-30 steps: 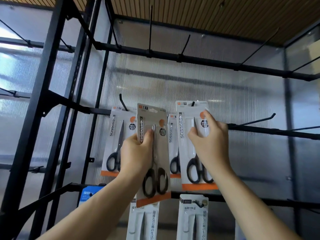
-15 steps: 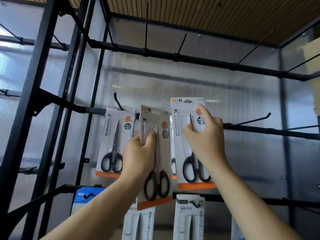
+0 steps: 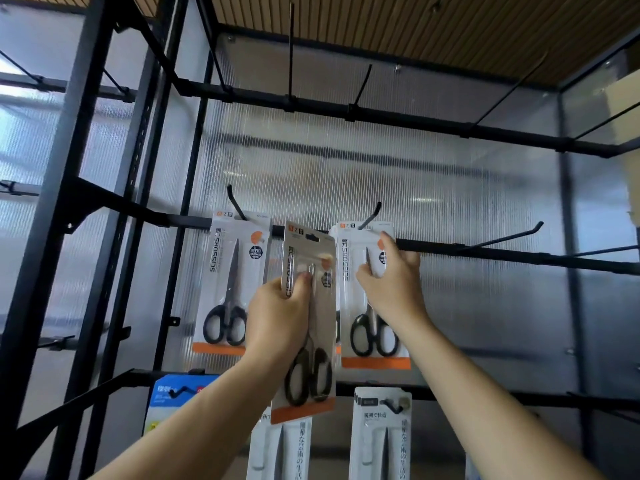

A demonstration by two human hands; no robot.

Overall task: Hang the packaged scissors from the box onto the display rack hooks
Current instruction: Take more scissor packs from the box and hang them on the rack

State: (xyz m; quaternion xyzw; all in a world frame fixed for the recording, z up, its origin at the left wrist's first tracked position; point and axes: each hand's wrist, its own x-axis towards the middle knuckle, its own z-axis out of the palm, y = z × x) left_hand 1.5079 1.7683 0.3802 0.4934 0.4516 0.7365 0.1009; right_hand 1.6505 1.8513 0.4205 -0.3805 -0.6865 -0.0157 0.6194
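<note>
Since the earlier frame the white carded pack of black-handled scissors [image 3: 372,296] in the right hand [image 3: 393,282] has gone onto the black wire hook [image 3: 370,216], whose tip now passes through its hang hole. That hand pinches the pack's upper part, thumb in front. The left hand [image 3: 278,318] grips a second grey-looking scissors pack [image 3: 308,320] held tilted, off any hook, between the hung pack and another hanging pack [image 3: 230,285] to the left.
</note>
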